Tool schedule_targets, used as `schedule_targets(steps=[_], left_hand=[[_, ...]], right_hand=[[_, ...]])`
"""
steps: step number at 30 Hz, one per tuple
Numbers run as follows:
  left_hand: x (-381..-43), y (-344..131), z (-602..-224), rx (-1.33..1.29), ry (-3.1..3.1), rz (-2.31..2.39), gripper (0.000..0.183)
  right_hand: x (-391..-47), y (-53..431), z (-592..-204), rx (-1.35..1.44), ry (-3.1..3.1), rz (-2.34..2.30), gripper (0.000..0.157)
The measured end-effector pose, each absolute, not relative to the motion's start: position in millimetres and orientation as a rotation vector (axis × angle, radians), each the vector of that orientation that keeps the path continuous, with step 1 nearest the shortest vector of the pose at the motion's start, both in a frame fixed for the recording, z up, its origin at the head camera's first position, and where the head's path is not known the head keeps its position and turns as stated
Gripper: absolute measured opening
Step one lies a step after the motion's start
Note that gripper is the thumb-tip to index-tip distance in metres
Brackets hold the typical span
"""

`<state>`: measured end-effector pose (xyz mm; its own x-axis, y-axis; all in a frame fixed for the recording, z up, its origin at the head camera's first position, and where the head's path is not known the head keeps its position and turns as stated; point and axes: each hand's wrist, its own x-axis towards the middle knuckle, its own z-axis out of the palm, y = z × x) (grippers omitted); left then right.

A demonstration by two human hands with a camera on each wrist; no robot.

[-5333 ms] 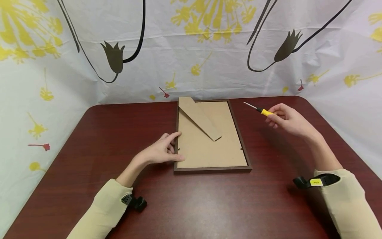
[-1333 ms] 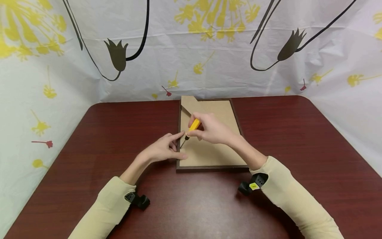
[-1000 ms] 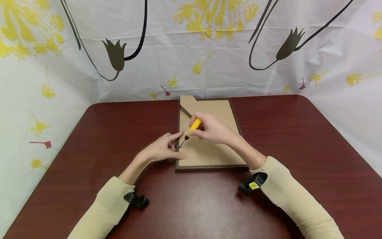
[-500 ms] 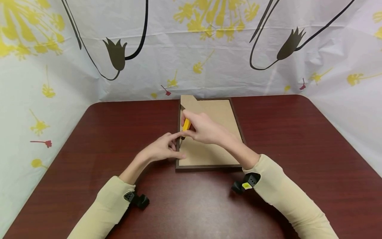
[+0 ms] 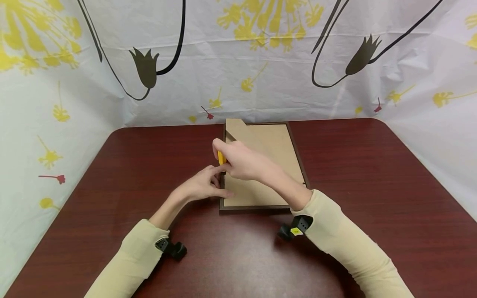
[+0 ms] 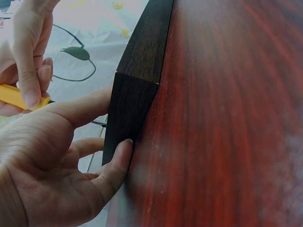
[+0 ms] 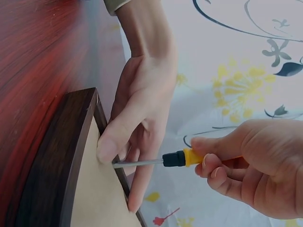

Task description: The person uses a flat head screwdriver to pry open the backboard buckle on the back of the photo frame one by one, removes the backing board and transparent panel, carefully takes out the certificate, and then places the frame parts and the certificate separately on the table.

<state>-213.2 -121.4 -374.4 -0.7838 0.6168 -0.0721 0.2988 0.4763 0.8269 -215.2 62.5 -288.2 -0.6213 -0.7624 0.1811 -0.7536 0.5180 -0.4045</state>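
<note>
A picture frame (image 5: 257,207) lies face down, its tan backing board (image 5: 268,192) and slanted easel stand (image 5: 238,129) upward. At its left side my left hand (image 5: 199,185) grips the rim, thumb and forefinger spread over the backing's edge, other fingers against the dark side (image 6: 132,94). My right hand (image 5: 247,160) pinches a yellow-handled screwdriver (image 7: 174,159). The right wrist view shows its thin shaft (image 7: 142,163) levelled low, the tip at the frame's inner edge between the left thumb and forefinger. From the head, the right hand covers most of the screwdriver.
The frame rests on a dark red wooden table (image 5: 167,153) with rounded far corners. A white curtain (image 5: 208,82) with yellow and dark flower prints stands behind and at the sides. A small dark tab (image 5: 304,183) shows at the frame's right inner edge.
Over the last second my right hand has moved left and tipped the screwdriver from slanting right to leaning slightly left. Earlier it held the screwdriver off to the right. My left hand has stayed in place.
</note>
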Motion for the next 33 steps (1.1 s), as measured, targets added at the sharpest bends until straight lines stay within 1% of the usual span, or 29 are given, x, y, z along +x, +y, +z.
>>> schedule_targets(steps=[3,6,13,19,26,33], left_hand=[[-213.6,-121.2,-374.8,0.792,2.345,1.242,0.064],[-214.0,-121.2,-375.8,0.796,2.336,1.248,0.063],[-210.2,-122.9,-373.3,0.684,2.381,1.194,0.076],[-209.8,-123.2,-373.5,0.67,2.378,1.218,0.076],[-209.7,-123.5,-373.9,0.649,2.387,1.2,0.093],[-209.6,-123.4,-373.5,0.646,2.398,1.186,0.096]], right_hand=[[-214.2,58.6,-286.1,-1.348,2.711,-0.68,0.026],[-213.6,58.0,-285.6,-1.345,2.706,-0.687,0.026],[-215.7,69.7,-290.6,-1.352,2.712,-0.804,0.026],[-218.0,84.5,-296.5,-1.324,2.663,-0.967,0.025],[-218.1,101.5,-302.1,-1.165,2.599,-1.041,0.019],[-216.2,117.5,-306.8,-1.063,2.556,-1.087,0.016]])
